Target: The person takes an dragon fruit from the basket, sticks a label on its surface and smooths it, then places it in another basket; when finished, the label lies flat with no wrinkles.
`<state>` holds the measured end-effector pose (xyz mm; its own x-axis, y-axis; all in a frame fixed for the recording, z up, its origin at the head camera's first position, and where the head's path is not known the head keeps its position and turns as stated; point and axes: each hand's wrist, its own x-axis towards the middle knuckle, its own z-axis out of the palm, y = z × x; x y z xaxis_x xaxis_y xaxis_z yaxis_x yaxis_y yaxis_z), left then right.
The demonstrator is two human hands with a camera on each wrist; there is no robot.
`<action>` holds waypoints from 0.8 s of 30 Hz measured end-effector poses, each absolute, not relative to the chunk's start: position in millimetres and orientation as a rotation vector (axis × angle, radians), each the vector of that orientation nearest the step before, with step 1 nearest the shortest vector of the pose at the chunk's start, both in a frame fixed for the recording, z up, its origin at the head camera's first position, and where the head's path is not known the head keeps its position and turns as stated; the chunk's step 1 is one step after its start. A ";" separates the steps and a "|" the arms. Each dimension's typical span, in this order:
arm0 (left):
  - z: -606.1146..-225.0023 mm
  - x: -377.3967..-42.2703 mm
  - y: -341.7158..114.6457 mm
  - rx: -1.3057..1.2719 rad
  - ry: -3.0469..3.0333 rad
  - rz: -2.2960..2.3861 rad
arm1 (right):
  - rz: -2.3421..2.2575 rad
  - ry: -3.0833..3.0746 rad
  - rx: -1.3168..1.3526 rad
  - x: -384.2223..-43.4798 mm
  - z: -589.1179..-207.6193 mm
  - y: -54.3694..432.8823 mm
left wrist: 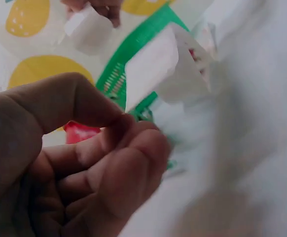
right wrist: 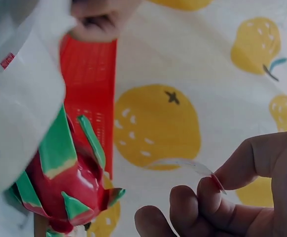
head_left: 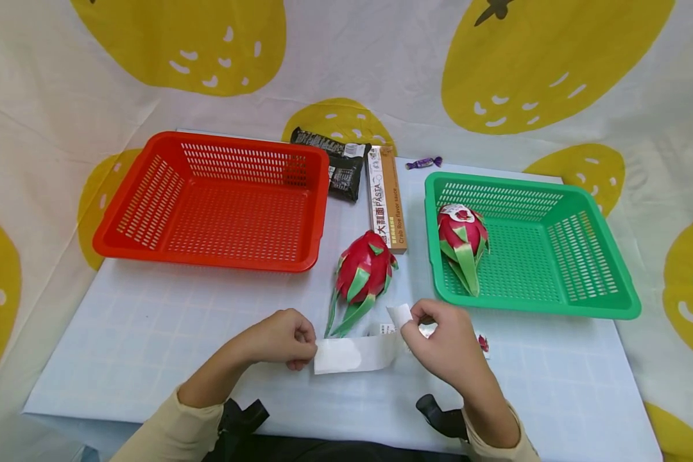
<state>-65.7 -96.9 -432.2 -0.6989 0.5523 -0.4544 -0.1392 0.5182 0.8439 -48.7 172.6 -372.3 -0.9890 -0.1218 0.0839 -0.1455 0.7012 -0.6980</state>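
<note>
My left hand [head_left: 280, 340] pinches the left end of a white strip of sticker paper [head_left: 352, 355], stretched low over the table. Between the thumb and fingers of my right hand [head_left: 447, 340] is a small curled sticker [head_left: 400, 316]; the right wrist view shows its thin edge with a bit of red. Whether the sticker still touches the strip I cannot tell. Just beyond the strip lies a red dragon fruit [head_left: 366, 266] with green scales. Another dragon fruit [head_left: 464, 247], bearing a round white label [head_left: 459, 213], lies in the green basket [head_left: 531, 308] beyond my right hand.
A red basket [head_left: 208, 258] stands at the back left. Between the baskets are a black snack packet [head_left: 346, 173], a pasta box [head_left: 388, 199] and a purple-wrapped candy [head_left: 423, 163]. A printed paper piece [head_left: 484, 345] shows beside my right wrist. Fruit-patterned cloth hangs behind the table.
</note>
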 end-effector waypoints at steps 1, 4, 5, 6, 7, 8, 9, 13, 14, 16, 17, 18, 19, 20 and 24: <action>-436.6 -65.2 -98.8 0.358 2.031 1.181 | 1.180 -2.862 0.228 -49.1 -372.0 172.8; -447.4 -63.3 -104.3 0.400 2.039 1.051 | 1.165 -2.838 0.257 -50.0 -371.7 172.6; -449.8 -62.6 -106.0 0.409 2.048 1.008 | 1.160 -2.823 0.278 -50.3 -372.3 172.4; -451.1 -61.9 -107.2 0.407 2.056 0.961 | 1.158 -2.806 0.304 -50.6 -373.1 172.1; -451.3 -60.9 -107.7 0.395 2.066 0.915 | 1.156 -2.787 0.336 -51.0 -374.3 171.9; -450.5 -60.0 -107.8 0.378 2.074 0.871 | 1.151 -2.763 0.377 -51.5 -375.8 171.7; -449.0 -59.2 -107.7 0.364 2.086 0.827 | 1.147 -2.730 0.429 -52.1 -377.4 171.4; -436.7 -58.6 -105.8 0.327 2.138 0.735 | 1.133 -2.587 0.680 -56.1 -383.0 169.8; -432.5 -59.9 -105.2 0.339 2.151 0.767 | 1.124 -2.550 0.742 -57.4 -383.9 169.2; -422.1 -65.5 -102.3 0.348 2.168 0.905 | 1.092 -2.478 0.857 -60.7 -385.3 167.8; -416.0 -69.6 -100.0 0.353 2.179 0.996 | 1.066 -2.438 0.908 -62.7 -385.9 166.9; -409.8 -74.5 -97.2 0.361 2.186 1.093 | 1.028 -2.396 0.954 -64.9 -386.4 166.0; -403.0 -80.1 -93.7 0.359 2.188 1.187 | 0.991 -2.355 0.993 -67.0 -386.7 165.1; -396.3 -86.1 -89.8 0.344 2.202 1.259 | 0.958 -2.314 1.029 -69.3 -386.9 164.2; -376.2 -110.9 -76.0 0.304 2.292 1.362 | 0.863 -2.226 1.130 -77.7 -385.9 160.9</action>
